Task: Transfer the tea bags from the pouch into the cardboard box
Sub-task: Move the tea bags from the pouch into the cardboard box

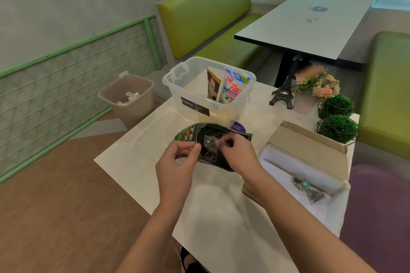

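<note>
A bin (pixel 126 95) stands on the floor at ten o'clock from the table (pixel 213 206). The left hand (pixel 177 162) pinches the near lip of the pouch (pixel 213 146), which lies open mid-table. The right hand (pixel 239 153) pinches a tea bag (pixel 210 141) at the pouch's mouth. At three o'clock the box (pixel 310 150) lies open with more tea bags (pixel 310 190) inside

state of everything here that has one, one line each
pouch: open, left hand pinching its rim
right hand: pinching a tea bag at the pouch mouth
cardboard box: lid open, tea bags inside
clear tub: lid off, two packets upright inside
waste bin: open, crumpled paper inside
</note>
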Demonstrator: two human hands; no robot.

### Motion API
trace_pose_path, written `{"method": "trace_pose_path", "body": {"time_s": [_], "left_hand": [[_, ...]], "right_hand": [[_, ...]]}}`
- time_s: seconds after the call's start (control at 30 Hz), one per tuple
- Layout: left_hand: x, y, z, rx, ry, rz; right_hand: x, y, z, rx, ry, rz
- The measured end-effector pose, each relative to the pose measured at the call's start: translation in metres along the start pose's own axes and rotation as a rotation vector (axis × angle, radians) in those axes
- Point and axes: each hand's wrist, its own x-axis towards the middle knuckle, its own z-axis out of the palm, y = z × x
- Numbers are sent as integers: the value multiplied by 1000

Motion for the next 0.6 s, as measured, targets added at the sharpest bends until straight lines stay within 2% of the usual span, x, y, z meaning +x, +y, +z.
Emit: {"method": "trace_pose_path", "body": {"time_s": [0.3, 0.6], "left_hand": [[-5, 2, 18, -8, -31, -11], [-11, 0, 36, 10, -64, 4]], "right_hand": [[-16, 12, -43, 370, 154, 72], [-28, 40, -83, 647, 67, 125]]}}
